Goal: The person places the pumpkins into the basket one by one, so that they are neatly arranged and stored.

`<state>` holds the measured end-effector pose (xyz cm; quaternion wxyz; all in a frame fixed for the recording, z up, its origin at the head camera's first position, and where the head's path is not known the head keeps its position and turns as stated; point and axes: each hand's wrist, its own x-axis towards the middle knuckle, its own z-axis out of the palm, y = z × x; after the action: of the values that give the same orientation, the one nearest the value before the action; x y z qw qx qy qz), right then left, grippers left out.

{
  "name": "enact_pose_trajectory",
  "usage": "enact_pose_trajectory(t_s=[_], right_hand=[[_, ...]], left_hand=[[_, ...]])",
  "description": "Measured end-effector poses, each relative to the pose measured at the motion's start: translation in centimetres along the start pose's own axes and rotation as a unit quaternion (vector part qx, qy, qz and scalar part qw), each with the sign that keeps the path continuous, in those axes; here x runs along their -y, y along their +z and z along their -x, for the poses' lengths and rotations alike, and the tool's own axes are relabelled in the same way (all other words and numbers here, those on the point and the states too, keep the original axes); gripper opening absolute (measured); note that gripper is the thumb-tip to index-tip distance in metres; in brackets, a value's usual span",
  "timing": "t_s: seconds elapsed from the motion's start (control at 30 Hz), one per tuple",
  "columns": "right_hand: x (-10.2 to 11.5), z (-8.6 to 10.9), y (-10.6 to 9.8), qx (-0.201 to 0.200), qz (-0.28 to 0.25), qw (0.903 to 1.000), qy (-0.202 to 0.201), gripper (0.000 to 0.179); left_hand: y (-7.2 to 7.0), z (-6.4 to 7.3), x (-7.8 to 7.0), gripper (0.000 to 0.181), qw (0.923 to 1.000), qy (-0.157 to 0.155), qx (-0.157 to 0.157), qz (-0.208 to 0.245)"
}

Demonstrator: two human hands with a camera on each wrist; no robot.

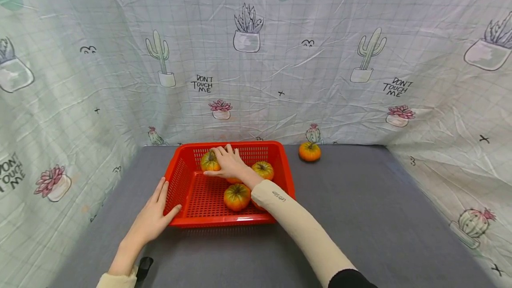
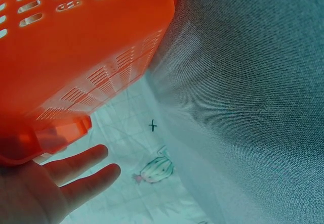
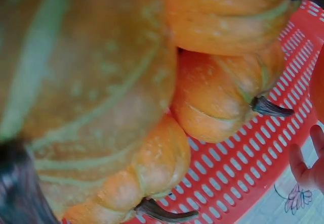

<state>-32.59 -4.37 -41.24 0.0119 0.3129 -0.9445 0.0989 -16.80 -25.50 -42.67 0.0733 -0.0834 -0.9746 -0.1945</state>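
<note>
A red perforated plastic basket (image 1: 200,222) holds several small orange-and-green pumpkins. My right hand (image 1: 231,166) reaches into its back part, with the thumb at the near side of a pumpkin (image 1: 209,162) and fingers at its far side, gripping it. In the right wrist view, two fingers (image 3: 298,167) show at the right edge, just under a partly cut-off pumpkin (image 3: 318,85). My left hand (image 1: 150,217) rests against the basket's left rim, its fingers straight and thumb over the front corner. Two of those fingers (image 2: 86,181) stick out past the rim in the left wrist view.
One pumpkin (image 1: 310,151) stands outside the basket, at the back of the grey tabletop (image 1: 352,217). Inside, a pumpkin (image 1: 237,197) sits near the front and another (image 1: 262,170) at the right. A printed cloth (image 1: 280,70) hangs around the table.
</note>
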Motion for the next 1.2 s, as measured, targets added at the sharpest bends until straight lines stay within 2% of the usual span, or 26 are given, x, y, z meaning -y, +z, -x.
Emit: enact_pose_trajectory(t_s=[0.17,0.33,0.43,0.63,0.9,1.2], right_hand=[[0.0,-0.2,0.6,0.028,0.032,0.999,0.016,0.083],[0.4,-0.3,1.1,0.032,0.092,0.9952,0.009,0.083],[0.5,-0.4,1.3,0.04,0.11,0.9932,0.001,0.082],[0.7,-0.3,1.4,0.067,0.107,0.992,-0.011,0.082],[0.7,-0.2,1.6,0.073,0.118,0.9903,0.008,0.082],[0.1,-0.6,2.5,0.11,0.12,0.9856,0.043,0.083]], left_hand=[[0.0,0.0,0.0,0.079,1.0,-0.001,0.002,0.0],[-0.1,0.0,0.0,0.081,1.0,-0.005,0.006,0.001],[-0.1,0.0,0.0,0.081,1.0,-0.004,0.004,0.002],[0.0,0.0,0.1,0.081,1.0,-0.002,0.003,0.003],[0.0,-0.1,0.1,0.081,1.0,-0.003,0.004,0.004],[-0.2,-0.1,0.1,0.081,1.0,-0.001,0.006,0.006]])
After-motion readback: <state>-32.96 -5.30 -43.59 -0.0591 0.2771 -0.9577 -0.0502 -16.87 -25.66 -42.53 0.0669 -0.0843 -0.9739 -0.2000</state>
